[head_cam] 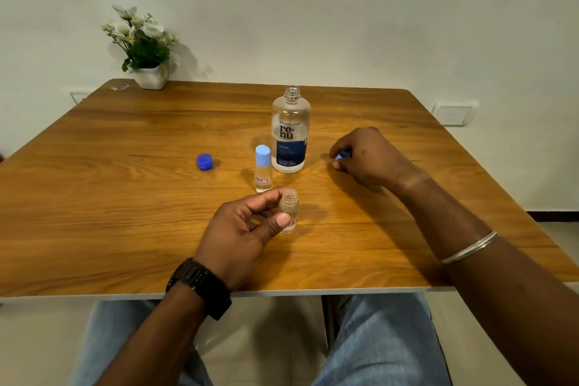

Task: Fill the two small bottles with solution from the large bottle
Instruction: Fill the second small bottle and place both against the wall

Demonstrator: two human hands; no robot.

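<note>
Head camera looks down on a brown wood-grain table [125, 197] set against a pale wall. At the middle of the table stands the large clear plastic solution bottle [291, 131] with a white and dark blue label; its threaded neck is uncapped and it stands upright. Just in front of it, slightly to the left, stands 1 small clear bottle with a light blue cap [262, 168], also upright and close to the large bottle, though whether they touch cannot be told. Well to the left of both lies a round dark blue screw cap [204, 162] on the table.

Nearer the table's front edge, the left hand [244, 235] grips the 2nd small clear bottle [289, 210], which has no cap; thumb and fingers curl round its body and its open mouth points up. A black wristwatch [200, 287] sits on that wrist.

To the right of the large bottle, the right hand [369, 157] rests low over the table with its fingers curled round a small light blue cap [343, 154], only partly visible between the fingertips. A thin silver bangle [470, 247] circles the right forearm.

At the far left corner stands a white pot of white artificial flowers [144, 47]. Blue jeans [391, 348] show below the table's edge.
</note>
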